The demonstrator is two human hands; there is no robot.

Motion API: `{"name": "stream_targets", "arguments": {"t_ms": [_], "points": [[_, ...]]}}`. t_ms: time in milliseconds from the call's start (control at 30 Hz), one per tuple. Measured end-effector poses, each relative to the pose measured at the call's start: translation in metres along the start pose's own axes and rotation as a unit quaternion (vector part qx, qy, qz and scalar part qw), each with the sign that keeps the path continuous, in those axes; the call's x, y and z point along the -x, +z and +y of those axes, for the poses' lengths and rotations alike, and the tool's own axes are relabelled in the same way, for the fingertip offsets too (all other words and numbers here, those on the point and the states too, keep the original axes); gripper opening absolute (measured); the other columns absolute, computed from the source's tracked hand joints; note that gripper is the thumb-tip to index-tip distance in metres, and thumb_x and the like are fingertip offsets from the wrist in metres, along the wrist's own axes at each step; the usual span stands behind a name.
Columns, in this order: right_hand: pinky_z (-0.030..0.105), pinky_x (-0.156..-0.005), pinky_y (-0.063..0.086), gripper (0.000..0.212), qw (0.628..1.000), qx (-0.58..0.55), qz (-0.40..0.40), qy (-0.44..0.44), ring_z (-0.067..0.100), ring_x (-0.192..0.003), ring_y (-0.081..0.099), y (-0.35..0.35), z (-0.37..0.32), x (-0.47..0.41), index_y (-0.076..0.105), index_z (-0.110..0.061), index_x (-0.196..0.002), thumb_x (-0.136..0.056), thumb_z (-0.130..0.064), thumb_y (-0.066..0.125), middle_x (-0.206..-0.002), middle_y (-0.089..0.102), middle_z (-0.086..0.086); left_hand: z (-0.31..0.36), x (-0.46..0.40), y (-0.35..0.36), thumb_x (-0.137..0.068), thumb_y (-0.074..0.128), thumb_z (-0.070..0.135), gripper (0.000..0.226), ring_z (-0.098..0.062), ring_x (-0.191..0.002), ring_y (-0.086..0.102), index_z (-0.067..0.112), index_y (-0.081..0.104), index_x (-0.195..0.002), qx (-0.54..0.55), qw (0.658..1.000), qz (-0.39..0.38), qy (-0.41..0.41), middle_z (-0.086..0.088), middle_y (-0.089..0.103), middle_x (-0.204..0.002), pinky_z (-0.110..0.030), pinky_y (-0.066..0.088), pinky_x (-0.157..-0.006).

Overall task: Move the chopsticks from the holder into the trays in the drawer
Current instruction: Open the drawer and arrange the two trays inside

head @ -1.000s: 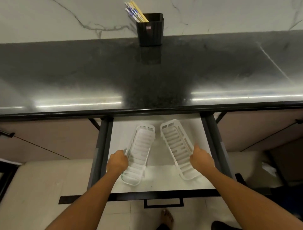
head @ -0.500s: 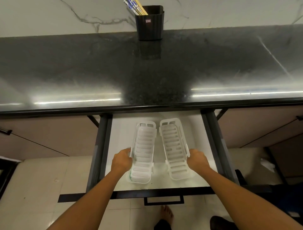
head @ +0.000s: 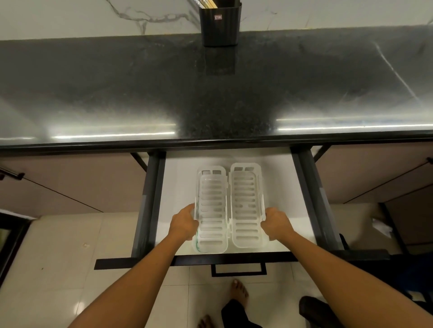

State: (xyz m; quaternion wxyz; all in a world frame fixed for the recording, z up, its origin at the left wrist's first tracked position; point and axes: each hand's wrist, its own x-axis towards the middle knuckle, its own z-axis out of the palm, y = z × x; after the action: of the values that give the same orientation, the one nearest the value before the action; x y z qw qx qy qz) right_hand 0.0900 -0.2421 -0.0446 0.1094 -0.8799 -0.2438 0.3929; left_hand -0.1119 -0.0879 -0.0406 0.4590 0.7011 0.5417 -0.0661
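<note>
Two white slotted trays lie side by side, nearly parallel, in the open drawer (head: pixel 281 178). My left hand (head: pixel 184 224) grips the outer edge of the left tray (head: pixel 212 210). On the outer edge of the right tray (head: pixel 246 206) my right hand (head: pixel 276 223) holds on. A black holder (head: pixel 220 25) stands at the back of the dark countertop (head: pixel 117 93), against the marble wall. Only the tips of the chopsticks (head: pixel 207 2) show at the frame's top edge.
The drawer's dark rails run along both sides, and its front panel with a handle (head: pixel 239 269) is nearest me. Bare feet (head: pixel 237 292) stand on the tiled floor below. Cabinet fronts flank the drawer.
Both hands pushed the trays inward and turned them from splayed apart to side by side and nearly parallel. The view tilted down, so the holder sits higher in frame.
</note>
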Motion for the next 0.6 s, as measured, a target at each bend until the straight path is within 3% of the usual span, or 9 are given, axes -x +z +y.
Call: {"name": "stream_targets", "arguments": {"t_ms": [67,200,333,533,600], "points": [[0.031,-0.056,0.057,0.019,1.0,0.002,-0.008,-0.002,0.029,-0.075,0.069,0.0002,-0.0004,0.0016,0.058,-0.005,-0.103,-0.087,-0.005,0.048,-0.097,0.067,0.014,-0.0011,0.0006,0.0003,-0.092,0.058,0.013,0.052,-0.026,-0.09,0.062,0.025,0.042,-0.14,0.005,1.0,-0.003,-0.004,-0.005,0.06,-0.119,-0.034,0.06,-0.066],[0.031,-0.054,0.056,0.02,1.0,0.005,-0.022,-0.004,0.03,-0.074,0.068,0.0012,0.0008,0.0036,0.057,-0.004,-0.103,-0.086,-0.003,0.048,-0.098,0.065,0.015,-0.005,0.0008,0.0002,-0.092,0.059,0.017,0.049,-0.022,-0.088,0.059,0.024,0.044,-0.138,0.002,1.0,-0.004,0.0,-0.003,0.059,-0.116,-0.021,0.049,-0.053],[0.039,-0.063,0.061,0.025,1.0,0.011,-0.022,-0.009,0.032,-0.075,0.069,0.0035,0.0026,0.002,0.057,-0.004,-0.106,-0.085,0.0,0.045,-0.099,0.066,0.016,-0.0074,0.0007,-0.0001,-0.092,0.059,0.017,0.045,-0.018,-0.079,0.058,0.024,0.047,-0.135,0.009,1.0,-0.006,0.003,0.002,0.057,-0.106,-0.019,0.047,-0.049],[0.038,-0.063,0.06,0.026,1.0,0.003,-0.014,-0.011,0.032,-0.076,0.068,0.0044,0.004,0.0,0.058,-0.003,-0.106,-0.085,-0.001,0.044,-0.099,0.066,0.015,-0.0066,-0.0017,-0.0001,-0.091,0.061,0.018,0.046,-0.016,-0.077,0.057,0.024,0.046,-0.134,0.016,1.0,-0.019,-0.001,0.004,0.054,-0.104,-0.018,0.045,-0.046],[0.037,-0.061,0.059,0.026,1.0,-0.003,-0.011,-0.009,0.031,-0.073,0.066,0.004,0.0038,-0.0002,0.058,-0.003,-0.106,-0.085,0.0,0.043,-0.1,0.065,0.016,-0.0071,-0.0028,-0.0008,-0.09,0.062,0.018,0.048,-0.021,-0.083,0.06,0.024,0.045,-0.135,0.023,0.999,-0.023,-0.005,0.003,0.055,-0.106,-0.024,0.053,-0.053]]}}
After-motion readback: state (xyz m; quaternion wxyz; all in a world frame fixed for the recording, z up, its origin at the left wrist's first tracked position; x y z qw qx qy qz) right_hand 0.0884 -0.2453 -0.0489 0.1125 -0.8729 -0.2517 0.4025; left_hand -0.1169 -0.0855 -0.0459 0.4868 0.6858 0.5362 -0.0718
